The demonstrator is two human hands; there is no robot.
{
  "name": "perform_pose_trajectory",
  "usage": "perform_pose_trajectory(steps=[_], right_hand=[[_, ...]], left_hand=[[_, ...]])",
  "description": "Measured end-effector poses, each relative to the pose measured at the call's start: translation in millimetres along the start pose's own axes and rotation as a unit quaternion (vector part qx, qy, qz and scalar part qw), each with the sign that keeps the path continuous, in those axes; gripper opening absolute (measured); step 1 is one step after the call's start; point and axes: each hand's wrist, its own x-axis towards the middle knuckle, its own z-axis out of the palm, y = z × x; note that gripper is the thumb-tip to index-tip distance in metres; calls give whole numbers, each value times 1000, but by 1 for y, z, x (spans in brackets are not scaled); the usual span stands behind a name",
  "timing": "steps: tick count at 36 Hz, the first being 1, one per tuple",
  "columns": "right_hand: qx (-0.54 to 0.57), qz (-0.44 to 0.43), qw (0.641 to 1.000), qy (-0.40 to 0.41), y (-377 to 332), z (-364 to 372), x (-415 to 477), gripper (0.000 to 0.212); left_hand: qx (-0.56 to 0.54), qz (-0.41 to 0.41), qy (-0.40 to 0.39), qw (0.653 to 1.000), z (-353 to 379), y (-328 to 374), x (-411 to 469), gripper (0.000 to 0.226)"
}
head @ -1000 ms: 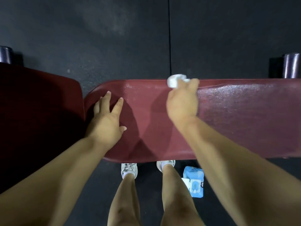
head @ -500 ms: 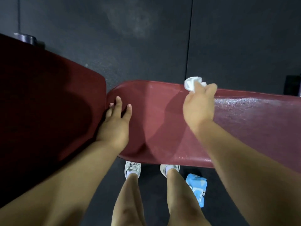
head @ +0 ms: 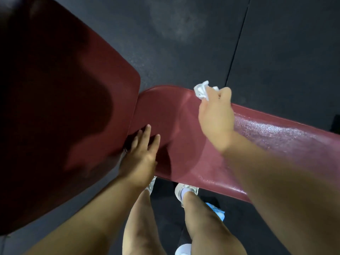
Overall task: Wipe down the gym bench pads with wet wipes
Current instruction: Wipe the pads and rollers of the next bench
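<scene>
My right grip [head: 215, 116] pinched the wet wipe [head: 201, 91] at the far edge of the long maroon pad [head: 276, 140], wet-shiny rightward; left grip [head: 139, 159] lay flat on it, fingers straight. Dark rubber floor [head: 184, 43] beneath.

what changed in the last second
The right hand, still gripping the crumpled wet wipe, slid along the far edge of the long bench pad toward its rounded end. The left hand stayed flat on that end; the blue wipes pack stayed on the floor.
</scene>
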Motion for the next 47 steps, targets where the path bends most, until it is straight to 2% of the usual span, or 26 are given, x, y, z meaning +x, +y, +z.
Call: perform_pose_trajectory(steps=[2,4,6,8,11,14,17,19,21,22,25,28,30,32,35,39,41,43,47], right_hand=[[-16,-35,999,-6,-15,12,-4,35],[-26,-165,984,-64,-28,27,-17,39],[-34,-315,941,-121,-33,33,-29,50],[-48,-389,911,-129,-26,29,-25,53],[-55,-349,930,-99,-7,13,2,27],[-45,-220,974,-23,1,-1,22,36],[-46,-141,989,5,-5,1,17,37],[-54,-120,991,8,-10,6,2,34],[-49,-143,988,-36,-11,19,-27,35],[-49,-183,980,-63,-10,28,-46,36],[-62,-361,919,-144,3,50,-98,54],[-66,-397,896,-186,22,49,-110,57],[-79,-393,901,-165,25,37,-105,46],[-64,-341,933,-93,29,28,-97,34],[-35,-204,978,-12,34,25,-101,37],[1,-13,1000,14,13,44,-139,41],[4,7,998,-61,-2,56,-166,42],[14,-27,992,-119,-7,62,-187,44],[-9,-48,987,-153,2,50,-189,47]], left_hand=[[-2,-6,-39,999,3,-2,1,80],[-27,-17,-60,998,4,-5,5,80],[-62,-14,-53,997,7,-8,7,83],[-84,-17,-52,995,10,-13,7,85],[-80,-1,-40,996,15,-16,5,84],[-76,-15,-25,997,19,-15,1,79],[-69,-13,11,997,25,-13,-8,72],[-68,-11,15,998,29,-15,-17,69],[-66,-17,0,998,29,-18,-28,65],[-61,-19,-5,998,30,-20,-33,64],[-49,15,12,999,31,-31,-46,65],[-17,46,4,999,37,-45,-52,66],[6,61,10,998,35,-44,-53,67],[12,55,-9,998,35,-42,-51,64],[32,50,-36,998,33,-42,-50,63],[88,63,-33,994,40,-46,-52,70],[101,66,-29,992,40,-46,-52,71],[98,67,-42,992,34,-47,-55,67],[77,82,-43,993,13,-48,-70,58]])
